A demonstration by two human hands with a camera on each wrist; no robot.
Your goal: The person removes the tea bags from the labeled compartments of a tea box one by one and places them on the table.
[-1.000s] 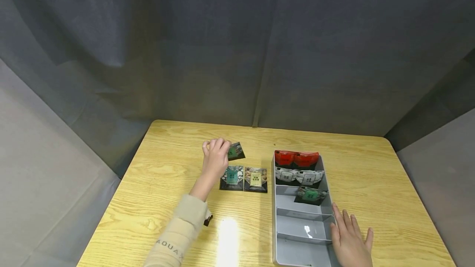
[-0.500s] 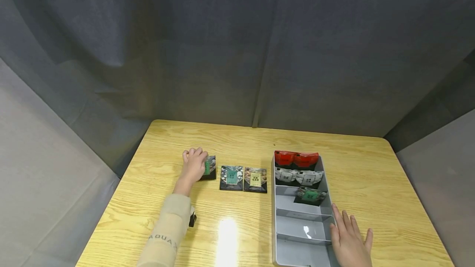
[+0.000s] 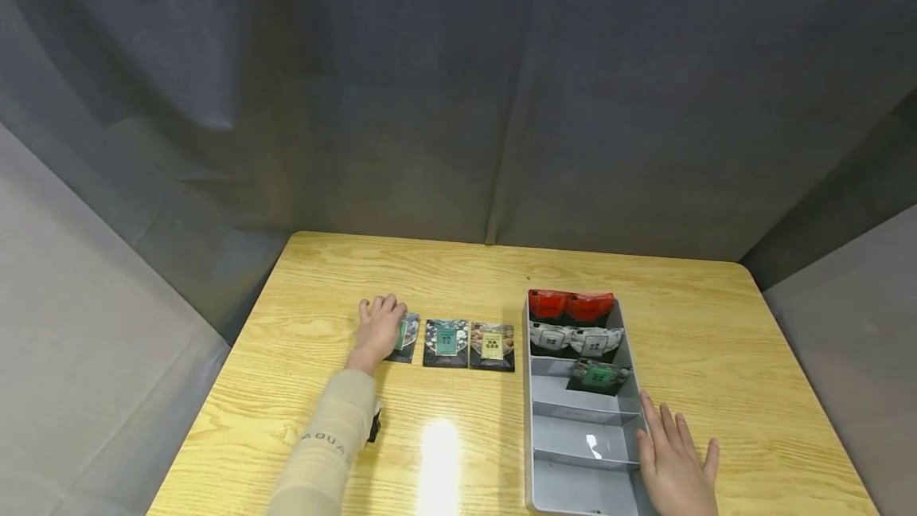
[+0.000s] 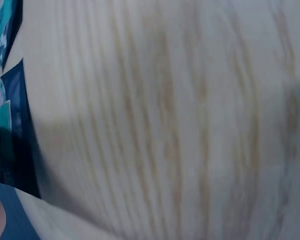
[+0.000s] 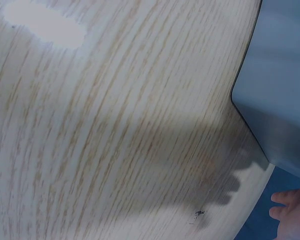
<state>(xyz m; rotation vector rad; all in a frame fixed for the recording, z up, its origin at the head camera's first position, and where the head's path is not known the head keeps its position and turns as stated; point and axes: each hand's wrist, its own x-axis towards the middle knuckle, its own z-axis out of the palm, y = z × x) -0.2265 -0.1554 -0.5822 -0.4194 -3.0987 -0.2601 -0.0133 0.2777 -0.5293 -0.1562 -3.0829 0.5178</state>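
My left hand [image 3: 378,333] pinches a dark square sachet with a green label [image 3: 407,338] at the left of the table, its fingers covering the sachet's left part. Two similar flat sachets lie right of it: one with a teal label [image 3: 446,342], one with a yellow label [image 3: 492,346]. In the left wrist view, the held sachet [image 4: 20,150] shows at the left edge with a fingertip by its corner. My right hand [image 3: 676,460] rests with straight, spread fingers along the right side of a grey divided box [image 3: 528,436].
Red sachets [image 3: 571,306] stand in the box's far compartment, white ones [image 3: 576,338] in the one before it. A single green-labelled sachet [image 3: 600,375] leans in the third. The wooden table [image 3: 308,261] ends at a dark curtain [image 3: 401,142].
My left hand has moved left and nearer with the green-labelled sachet, bringing it beside the teal-labelled one. The right hand and the box have stayed in place.
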